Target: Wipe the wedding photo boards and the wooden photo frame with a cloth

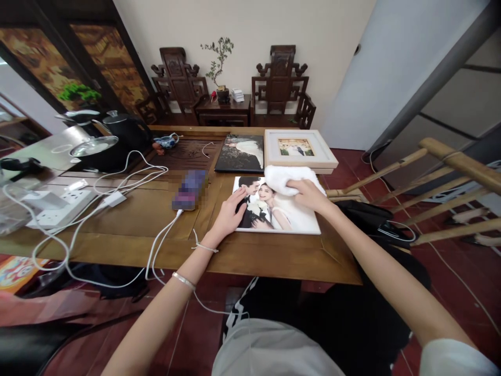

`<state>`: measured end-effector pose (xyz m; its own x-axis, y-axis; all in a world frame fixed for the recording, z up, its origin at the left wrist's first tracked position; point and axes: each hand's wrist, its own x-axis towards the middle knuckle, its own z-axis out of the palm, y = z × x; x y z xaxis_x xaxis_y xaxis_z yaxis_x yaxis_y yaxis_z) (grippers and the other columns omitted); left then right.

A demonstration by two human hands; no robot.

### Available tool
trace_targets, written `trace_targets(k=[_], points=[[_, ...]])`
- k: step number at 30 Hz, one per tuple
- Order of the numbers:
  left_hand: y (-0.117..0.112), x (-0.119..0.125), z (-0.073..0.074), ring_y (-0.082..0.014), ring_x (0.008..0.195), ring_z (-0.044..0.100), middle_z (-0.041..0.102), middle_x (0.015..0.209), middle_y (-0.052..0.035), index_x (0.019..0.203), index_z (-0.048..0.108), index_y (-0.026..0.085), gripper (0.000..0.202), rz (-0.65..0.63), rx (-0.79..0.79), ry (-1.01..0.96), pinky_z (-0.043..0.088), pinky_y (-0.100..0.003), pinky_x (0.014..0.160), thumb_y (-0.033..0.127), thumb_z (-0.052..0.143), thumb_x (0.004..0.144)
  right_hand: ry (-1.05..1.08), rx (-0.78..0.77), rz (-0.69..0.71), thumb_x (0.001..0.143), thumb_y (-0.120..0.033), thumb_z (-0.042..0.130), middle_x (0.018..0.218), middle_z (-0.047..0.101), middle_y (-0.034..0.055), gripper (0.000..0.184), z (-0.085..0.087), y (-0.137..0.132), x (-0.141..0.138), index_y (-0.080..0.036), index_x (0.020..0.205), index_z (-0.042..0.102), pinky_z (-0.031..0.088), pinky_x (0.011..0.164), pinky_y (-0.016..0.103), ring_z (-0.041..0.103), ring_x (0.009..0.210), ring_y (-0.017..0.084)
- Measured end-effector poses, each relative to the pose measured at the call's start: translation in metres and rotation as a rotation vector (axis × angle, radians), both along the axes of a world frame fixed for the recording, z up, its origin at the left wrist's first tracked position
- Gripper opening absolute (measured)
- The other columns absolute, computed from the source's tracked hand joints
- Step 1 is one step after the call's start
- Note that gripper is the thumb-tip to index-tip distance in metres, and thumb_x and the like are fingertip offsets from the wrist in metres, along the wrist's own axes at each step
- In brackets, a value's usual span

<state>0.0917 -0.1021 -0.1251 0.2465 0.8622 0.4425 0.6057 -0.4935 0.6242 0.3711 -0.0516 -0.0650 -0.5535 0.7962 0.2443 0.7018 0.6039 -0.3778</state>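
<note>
A wedding photo panel [289,219] lies flat on the wooden table [250,256] in front of me. My left hand [230,211] rests on its left edge, fingers stretched out over the picture. In my right hand [309,194] is a white fluffy cloth [285,177], pressed on the upper right part of the panel. Behind the panel lie a dark photo panel [240,153] and, to its right, a pale framed photo [329,155].
Left of the panel a phone [190,190] is plugged into a white cable. A white power strip [64,209], tangled cables and a black kettle [123,128] occupy the table's left side. A bamboo chair [415,183] stands at the right.
</note>
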Motion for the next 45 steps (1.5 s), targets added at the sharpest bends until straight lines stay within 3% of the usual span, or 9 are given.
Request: trace_targets(k=[3,6,12,16,25,29,33,41,45], points=[[0.000,0.001,0.000,-0.0239,0.142,0.042,0.050,0.149,-0.0094,0.134,0.059,0.018,0.042,0.001,0.003,0.000,0.031,-0.047,0.121,0.026,0.044,0.095,-0.109,0.046,-0.013,0.063,0.004,0.039,0.138,0.061,0.0130,0.061,-0.011,-0.023,0.025,-0.016,0.113,0.069,0.027,0.115,0.057,0.053,0.131,0.031],[0.000,0.001,-0.001,-0.0245,0.142,0.042,0.050,0.149,-0.0109,0.133,0.059,0.016,0.042,0.014,0.006,0.003,0.031,-0.047,0.121,0.026,0.044,0.095,-0.170,0.056,0.046,0.060,0.006,0.039,0.150,0.046,0.0178,0.062,-0.016,-0.068,0.033,-0.014,0.111,0.069,0.020,0.118,0.061,0.036,0.144,0.030],[0.001,0.000,-0.002,-0.0238,0.143,0.040,0.048,0.151,-0.0105,0.135,0.058,0.017,0.043,0.012,-0.020,0.018,0.030,-0.046,0.121,0.025,0.044,0.095,-0.169,0.012,0.243,0.056,0.009,0.037,0.153,0.043,0.0117,0.056,-0.009,-0.148,0.035,-0.018,0.093,0.069,0.016,0.119,0.064,0.024,0.148,0.028],[0.001,0.000,-0.001,-0.0243,0.144,0.039,0.047,0.152,-0.0092,0.136,0.057,0.019,0.043,0.030,-0.045,0.026,0.029,-0.048,0.121,0.026,0.044,0.095,-0.129,-0.020,0.245,0.057,0.008,0.038,0.152,0.045,0.0119,0.055,-0.005,-0.140,0.037,-0.018,0.095,0.068,0.018,0.121,0.057,0.028,0.147,0.025],[0.001,-0.003,0.000,-0.0234,0.142,0.041,0.049,0.150,-0.0102,0.134,0.059,0.018,0.042,0.004,-0.031,0.004,0.029,-0.045,0.121,0.028,0.046,0.095,-0.075,0.017,0.080,0.060,0.004,0.039,0.136,0.063,0.0073,0.070,-0.007,-0.018,0.022,-0.021,0.119,0.067,0.023,0.117,0.061,0.046,0.137,0.031],[0.001,-0.003,0.000,-0.0237,0.142,0.042,0.049,0.150,-0.0110,0.134,0.059,0.017,0.042,0.005,-0.034,0.006,0.029,-0.045,0.121,0.028,0.046,0.095,-0.063,0.052,0.029,0.062,0.004,0.038,0.138,0.061,0.0095,0.071,-0.014,0.001,0.017,-0.021,0.123,0.065,0.023,0.113,0.067,0.046,0.137,0.033],[0.001,-0.003,0.000,-0.0234,0.143,0.041,0.048,0.150,-0.0119,0.134,0.059,0.016,0.042,0.004,-0.029,0.006,0.029,-0.044,0.121,0.028,0.046,0.095,-0.106,0.075,0.022,0.062,0.006,0.038,0.140,0.058,0.0145,0.066,-0.019,-0.029,0.019,-0.018,0.116,0.066,0.022,0.113,0.069,0.038,0.142,0.032],[0.002,-0.002,-0.003,-0.0233,0.142,0.042,0.049,0.149,-0.0107,0.134,0.058,0.017,0.042,0.018,-0.016,0.013,0.029,-0.045,0.121,0.026,0.045,0.095,-0.146,0.044,0.240,0.057,0.010,0.036,0.150,0.048,0.0126,0.058,-0.011,-0.140,0.036,-0.017,0.098,0.067,0.016,0.116,0.069,0.024,0.148,0.031],[0.002,-0.002,-0.003,-0.0227,0.142,0.042,0.050,0.149,-0.0098,0.133,0.059,0.018,0.042,0.025,-0.022,0.014,0.029,-0.045,0.121,0.026,0.045,0.094,-0.130,0.003,0.285,0.055,0.010,0.037,0.150,0.049,0.0104,0.053,-0.008,-0.152,0.038,-0.018,0.090,0.067,0.016,0.120,0.063,0.026,0.148,0.028]])
